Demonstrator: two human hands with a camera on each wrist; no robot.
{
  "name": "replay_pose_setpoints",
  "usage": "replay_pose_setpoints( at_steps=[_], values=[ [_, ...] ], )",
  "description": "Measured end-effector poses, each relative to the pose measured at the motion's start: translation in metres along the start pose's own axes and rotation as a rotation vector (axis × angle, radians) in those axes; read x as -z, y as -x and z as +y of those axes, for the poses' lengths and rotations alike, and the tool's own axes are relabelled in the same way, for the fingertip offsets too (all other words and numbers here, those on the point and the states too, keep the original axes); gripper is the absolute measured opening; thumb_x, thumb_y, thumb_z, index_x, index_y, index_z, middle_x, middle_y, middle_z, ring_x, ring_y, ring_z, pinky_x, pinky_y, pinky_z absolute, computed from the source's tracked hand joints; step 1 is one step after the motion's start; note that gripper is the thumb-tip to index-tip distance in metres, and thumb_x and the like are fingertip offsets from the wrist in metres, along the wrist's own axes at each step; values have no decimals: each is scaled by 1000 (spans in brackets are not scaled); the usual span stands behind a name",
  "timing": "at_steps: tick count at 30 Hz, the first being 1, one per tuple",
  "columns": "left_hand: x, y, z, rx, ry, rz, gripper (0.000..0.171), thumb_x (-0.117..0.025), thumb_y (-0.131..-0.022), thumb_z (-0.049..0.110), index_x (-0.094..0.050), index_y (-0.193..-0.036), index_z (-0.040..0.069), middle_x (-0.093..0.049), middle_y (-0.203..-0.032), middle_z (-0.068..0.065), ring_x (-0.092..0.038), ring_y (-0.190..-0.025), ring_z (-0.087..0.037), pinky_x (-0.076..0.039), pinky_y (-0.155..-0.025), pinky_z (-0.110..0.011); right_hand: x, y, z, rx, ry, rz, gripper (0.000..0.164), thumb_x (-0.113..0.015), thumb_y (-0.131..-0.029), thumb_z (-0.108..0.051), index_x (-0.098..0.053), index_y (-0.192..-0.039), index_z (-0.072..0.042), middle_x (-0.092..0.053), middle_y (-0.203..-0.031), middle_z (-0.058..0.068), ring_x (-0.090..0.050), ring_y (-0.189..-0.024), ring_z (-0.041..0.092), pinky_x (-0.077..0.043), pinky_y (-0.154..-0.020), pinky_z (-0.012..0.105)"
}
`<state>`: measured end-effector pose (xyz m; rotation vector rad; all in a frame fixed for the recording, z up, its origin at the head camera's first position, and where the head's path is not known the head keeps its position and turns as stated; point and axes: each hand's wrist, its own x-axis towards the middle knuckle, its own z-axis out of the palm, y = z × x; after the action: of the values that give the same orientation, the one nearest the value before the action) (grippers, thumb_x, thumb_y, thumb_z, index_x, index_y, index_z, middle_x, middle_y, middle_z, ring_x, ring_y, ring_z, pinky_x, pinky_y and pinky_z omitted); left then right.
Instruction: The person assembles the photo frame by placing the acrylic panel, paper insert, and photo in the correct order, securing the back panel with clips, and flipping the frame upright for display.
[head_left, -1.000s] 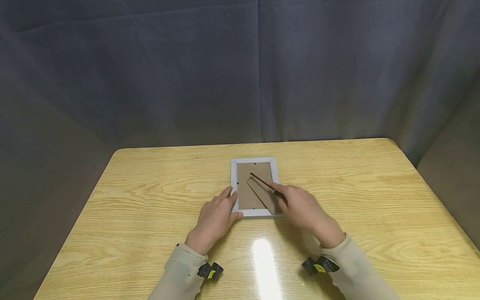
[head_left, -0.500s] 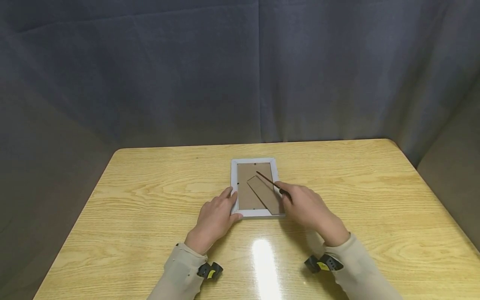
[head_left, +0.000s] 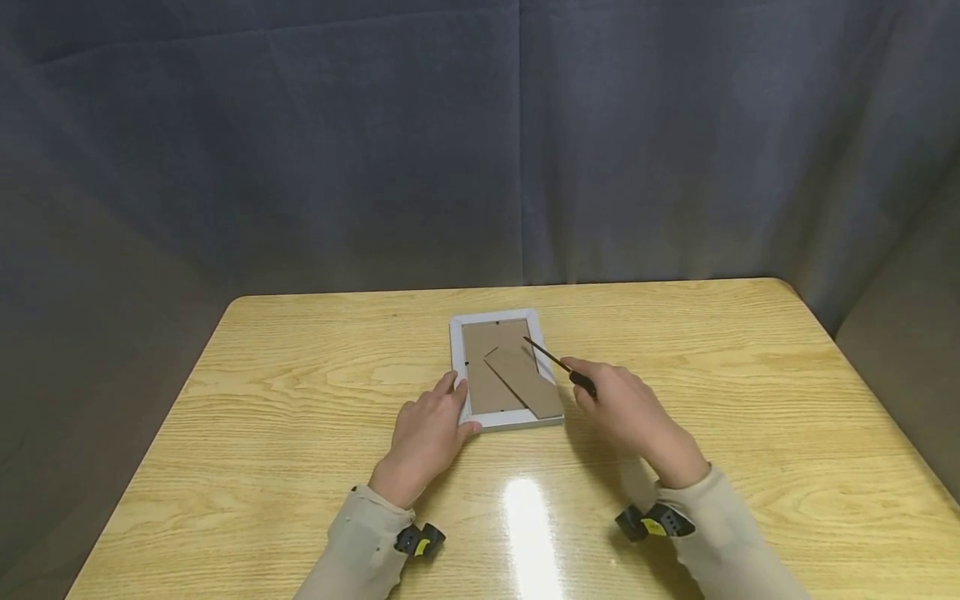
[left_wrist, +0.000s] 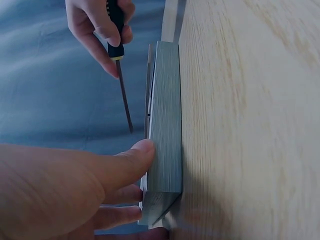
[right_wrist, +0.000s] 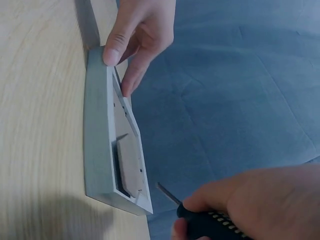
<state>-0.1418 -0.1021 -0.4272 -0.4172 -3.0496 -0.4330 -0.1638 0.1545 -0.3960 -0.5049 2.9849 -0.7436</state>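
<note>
My left hand [head_left: 431, 429] grips the white rectangular picture frame [head_left: 480, 317] near its closest left corner, thumb on the near edge and fingers along the left side, I judge to keep it from sliding on the pale yellow wood-grained table [head_left: 300, 400]. My right hand [head_left: 626, 417] is wrapped round the black handle of a thin-shafted screwdriver with a yellow collar [head_left: 582, 382], forefinger reaching forward along it, a hold that probably serves for aiming the tip. That tip is raised clear of the frame, as my wrist views show, and points away from me and to my left. The frame lies around the middle of the table, back upward, which leaves its flat brown backing board [head_left: 483, 387] and the small dark tabs [head_left: 467, 363] at the border within reach. Its long axis runs away from me, the far end leaning slightly to my left. The tapered brown stand [head_left: 525, 383] lies diagonally over the board, narrow end toward the middle, wide end across the near right corner; the screwdriver's long axis slants roughly the same way, from near right to far left
</note>
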Motion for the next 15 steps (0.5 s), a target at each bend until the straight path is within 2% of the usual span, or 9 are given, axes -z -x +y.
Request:
replay_pose_setpoints(
  at_steps=[3,9,15],
  values=[
    [0,0,0,1,1,2,66,-67,-82,40,-53,-134,2,-44,-143,-18,-57,-110,-35,-48,-80,-50,3,2,1,-24,-3,-19,43,-47,-94,-17,-53,-136,-10,-45,-63,4,-34,-47,14,-31,-44,30],
    [-1,0,0,10,12,8,67,-67,-81,40,-54,-134,2,-43,-143,-19,-57,-111,-36,-48,-82,-50,5,4,0,-58,-11,-82,44,-43,-94,-15,-52,-137,-7,-47,-65,5,-32,-46,13,-33,-45,30],
    [-2,-1,-1,0,2,16,67,-67,-81,41,-54,-133,2,-43,-143,-20,-57,-111,-36,-48,-81,-50,5,6,-2,-65,-30,-133,44,-41,-95,-15,-50,-138,-8,-42,-62,3,-33,-45,12,-34,-45,29]
  ],
)
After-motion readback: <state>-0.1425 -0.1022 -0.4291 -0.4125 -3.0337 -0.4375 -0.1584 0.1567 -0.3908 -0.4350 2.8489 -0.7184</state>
